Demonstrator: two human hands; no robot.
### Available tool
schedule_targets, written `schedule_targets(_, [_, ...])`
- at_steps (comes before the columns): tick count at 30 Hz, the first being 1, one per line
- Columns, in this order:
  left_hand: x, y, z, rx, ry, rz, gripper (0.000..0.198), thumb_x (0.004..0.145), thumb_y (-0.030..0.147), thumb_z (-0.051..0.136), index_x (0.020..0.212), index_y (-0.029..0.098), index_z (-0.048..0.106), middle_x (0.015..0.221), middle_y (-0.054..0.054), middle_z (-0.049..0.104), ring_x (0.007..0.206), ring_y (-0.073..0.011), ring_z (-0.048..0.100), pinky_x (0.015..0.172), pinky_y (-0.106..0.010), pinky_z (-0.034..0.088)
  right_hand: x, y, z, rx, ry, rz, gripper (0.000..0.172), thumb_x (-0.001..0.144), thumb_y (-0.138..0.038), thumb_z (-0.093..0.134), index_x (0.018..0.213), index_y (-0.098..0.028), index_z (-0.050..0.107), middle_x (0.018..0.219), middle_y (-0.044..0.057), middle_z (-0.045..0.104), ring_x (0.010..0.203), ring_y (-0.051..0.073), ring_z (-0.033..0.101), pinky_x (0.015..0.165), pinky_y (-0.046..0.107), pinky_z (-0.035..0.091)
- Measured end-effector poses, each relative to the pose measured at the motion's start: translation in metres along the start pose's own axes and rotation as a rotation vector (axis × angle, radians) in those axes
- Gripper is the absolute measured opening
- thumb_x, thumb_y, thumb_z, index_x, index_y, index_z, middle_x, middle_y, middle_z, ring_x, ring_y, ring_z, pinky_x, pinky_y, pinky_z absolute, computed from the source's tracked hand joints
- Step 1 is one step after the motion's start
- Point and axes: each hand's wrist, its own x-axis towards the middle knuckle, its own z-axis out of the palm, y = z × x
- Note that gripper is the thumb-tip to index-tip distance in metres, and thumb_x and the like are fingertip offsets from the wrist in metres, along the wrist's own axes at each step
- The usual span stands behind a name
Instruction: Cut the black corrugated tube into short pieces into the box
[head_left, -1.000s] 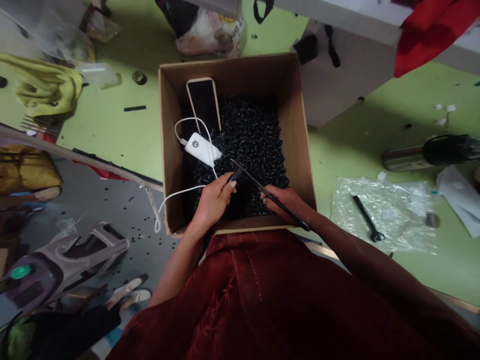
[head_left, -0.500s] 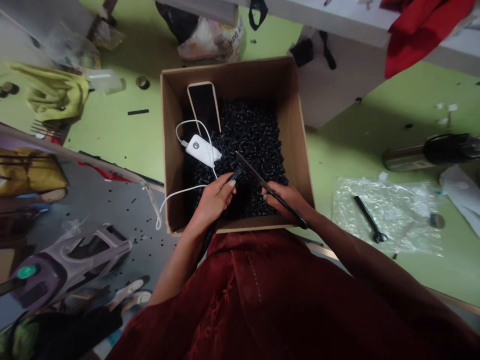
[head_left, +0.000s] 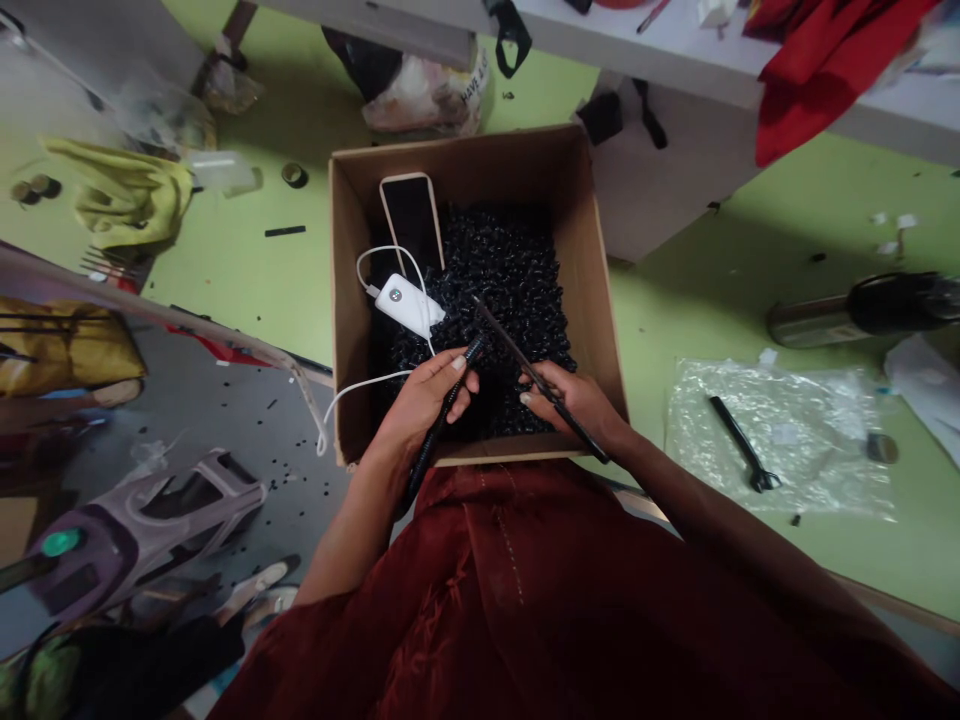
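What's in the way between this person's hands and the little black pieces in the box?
Nothing visible is. The left hand and right hand sit right above the heap of small black pieces, holding a ribbed black strip and a long black rod. A white cable runs beside the left hand.

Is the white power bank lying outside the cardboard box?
No, the white power bank lies inside the brown cardboard box, on the heap of small black pieces.

A ridged, flexible black strip (head_left: 430,455) is gripped in the left hand (head_left: 427,400), and a long, slim black rod with a tapered tip (head_left: 517,350) is pinched in the right hand (head_left: 571,395), both slanting above a heap of small black plastic pieces (head_left: 510,270).
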Motion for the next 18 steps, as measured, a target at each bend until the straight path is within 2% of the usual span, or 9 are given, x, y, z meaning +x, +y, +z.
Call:
schedule_targets(3, [0.002, 0.002, -0.004, -0.159, -0.056, -0.041, 0.041, 0.078, 0.035, 0.067, 0.11, 0.013, 0.054, 0.065, 0.002, 0.055, 0.038, -0.0035, 0.04, 0.033, -0.016, 0.023, 0.0, -0.002, 0.002, -0.058, -0.024, -0.061, 0.027, 0.081, -0.037, 0.051, 0.1, -0.019, 0.061, 0.075, 0.002, 0.064, 0.064, 0.015, 0.057, 0.063, 0.027, 0.043])
schedule_targets(5, [0.002, 0.004, -0.007, -0.246, -0.084, -0.082, 0.036, 0.078, 0.034, 0.068, 0.104, 0.014, 0.055, 0.065, 0.003, 0.053, 0.038, -0.0021, 0.037, 0.032, -0.015, 0.021, 0.001, -0.002, 0.003, -0.092, -0.045, -0.071, 0.026, 0.081, -0.035, 0.05, 0.099, -0.02, 0.06, 0.078, 0.003, 0.065, 0.069, 0.016, 0.059, 0.067, 0.028, 0.043])
schedule_targets(7, [0.002, 0.005, -0.009, -0.329, -0.098, -0.117, 0.029, 0.078, 0.03, 0.068, 0.098, 0.014, 0.055, 0.065, 0.004, 0.052, 0.038, -0.0005, 0.035, 0.032, -0.013, 0.02, 0.003, 0.0, 0.004, -0.119, -0.041, -0.043, 0.025, 0.08, -0.035, 0.051, 0.099, -0.02, 0.06, 0.079, 0.003, 0.065, 0.072, 0.018, 0.061, 0.069, 0.029, 0.044])
schedule_targets(10, [0.0, 0.007, -0.01, -0.41, -0.098, -0.154, 0.028, 0.079, 0.025, 0.067, 0.102, 0.013, 0.055, 0.064, 0.004, 0.05, 0.038, 0.0003, 0.034, 0.032, -0.011, 0.019, 0.006, 0.006, 0.004, -0.098, 0.029, 0.039, 0.025, 0.079, -0.037, 0.053, 0.097, -0.02, 0.059, 0.077, 0.003, 0.065, 0.072, 0.019, 0.062, 0.068, 0.03, 0.044])
schedule_targets(14, [0.001, 0.007, -0.009, -0.397, -0.114, -0.157, 0.036, 0.078, 0.026, 0.068, 0.109, 0.013, 0.055, 0.064, 0.004, 0.051, 0.038, -0.0005, 0.035, 0.031, -0.012, 0.018, 0.011, 0.008, 0.006, 0.11, 0.114, 0.095, 0.027, 0.078, -0.04, 0.058, 0.099, -0.023, 0.056, 0.075, 0.0, 0.063, 0.066, 0.016, 0.06, 0.066, 0.03, 0.046])
schedule_targets(18, [0.001, 0.004, -0.005, -0.301, -0.143, -0.155, 0.054, 0.076, 0.031, 0.07, 0.123, 0.014, 0.049, 0.065, 0.003, 0.055, 0.037, -0.0024, 0.038, 0.032, -0.015, 0.02, 0.021, -0.003, 0.008, 0.413, 0.112, 0.039, 0.035, 0.074, -0.039, 0.064, 0.103, -0.023, 0.05, 0.083, -0.001, 0.063, 0.071, 0.015, 0.059, 0.071, 0.031, 0.048])
